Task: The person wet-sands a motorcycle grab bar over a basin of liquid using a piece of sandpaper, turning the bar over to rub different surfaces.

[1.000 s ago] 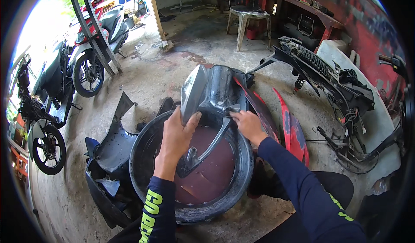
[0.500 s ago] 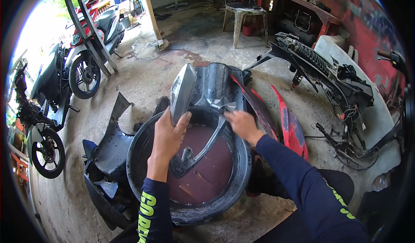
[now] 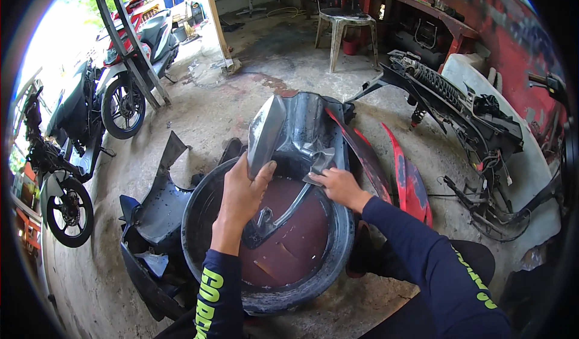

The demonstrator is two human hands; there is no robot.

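Note:
Over the round black basin (image 3: 190,218) of murky reddish-brown water, my left hand (image 3: 240,194) is closed around a grey V-shaped motorcycle body part (image 3: 265,137). Its broad, shiny end rises above my fingers. Its thin curved arm dips over the water and climbs toward my right hand (image 3: 341,185). There my right fingers pinch a small grey sheet that looks like sandpaper (image 3: 324,158) against the arm. Part of the sheet and the arm's tip are hidden by my fingers.
Black fairing panels (image 3: 160,212) lie left of the basin, a dark panel (image 3: 310,119) behind it. Red panels (image 3: 410,176) and a stripped motorcycle frame (image 3: 458,110) are at right. Scooters (image 3: 123,104) stand left, a plastic chair (image 3: 344,22) at the back.
My right hand has moved down along the thin arm, toward me, with the grey sheet. My left hand keeps its hold on the part.

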